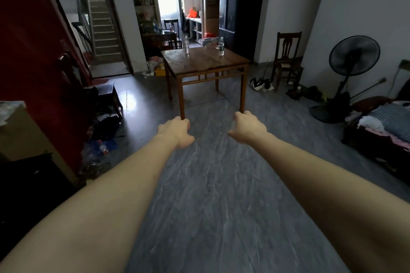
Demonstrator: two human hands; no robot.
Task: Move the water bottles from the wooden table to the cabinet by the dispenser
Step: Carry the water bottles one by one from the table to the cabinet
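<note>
Both arms stretch forward over the grey floor [210,195]. The left hand [175,132] and the right hand [248,127] are loosely curled, fingers bent downward, and they hold nothing. They hang side by side with a gap between them.

The wooden bench [206,60] stands well ahead of the hands, in the middle of the room. Two water bottles stand on it, both upright, with the long axis vertical and the cap on top. The left bottle [187,45] is near the far left edge of the bench. The right bottle [221,46] is near the far right edge and carries a label. The two bottles are well apart from each other and far from both hands. Some cloth [209,41] lies behind them at the back of the bench.

Between the hands and the bench there is only open floor. A dark fridge [241,13] stands behind the bench on the right. A wooden chair [288,60] is against the right wall, and a standing fan [352,62] is nearer on the right, beside a bed [386,126] with clothes. On the left there is a red door [35,51], a stool [108,93] and scattered things on the floor. Stairs [104,29] rise behind the left doorway.
</note>
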